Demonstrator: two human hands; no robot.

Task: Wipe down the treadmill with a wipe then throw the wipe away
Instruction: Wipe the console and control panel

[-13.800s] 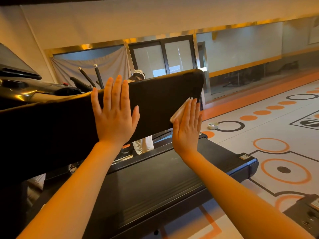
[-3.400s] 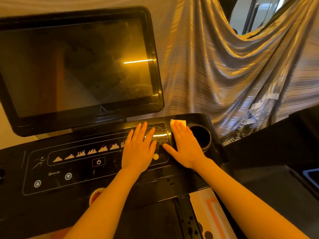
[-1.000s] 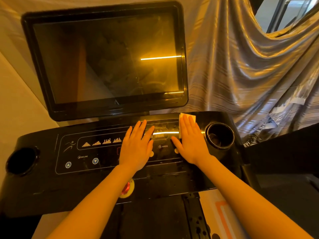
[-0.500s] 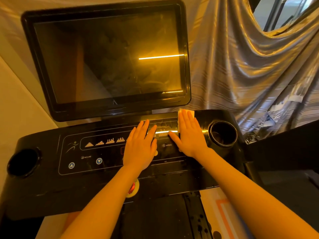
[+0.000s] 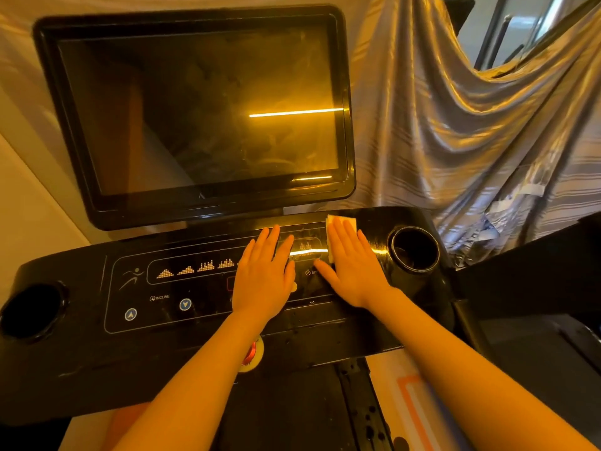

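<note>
Status: the wiping phase is in progress. The wipe [image 5: 341, 222] is on the treadmill console [image 5: 81, 353], at the upper right of the control panel [image 5: 169, 297], between the panel's lit display strip and the right cup holder [image 5: 414, 249]. It lies under the fingers of the right hand [image 5: 353, 271]; only its far edge and left edge show beyond the fingertips.

Judged from this view, the console surface near the hands carries streaks and droplets, which suggests that it is being treated now. The left part of the panel, the left cup holder [image 5: 32, 310] and the screen [image 5: 201, 109] show no clear sign either way. Disposal of the wipe is not yet done; no bin is visible.

Hand pose:
- Right hand: palm down, fingers straight and close together, thumb spread to the left. It presses the wipe flat against the console; it does not pinch or curl round it.
- Left hand [image 5: 263, 278]: palm down on the centre of the control panel, fingers straight, released, holding nothing. It appears to act as a brace.

Both forearms reach forward from the lower edge of the view. The red stop button [image 5: 252, 354] is partly hidden under the left forearm.
</note>
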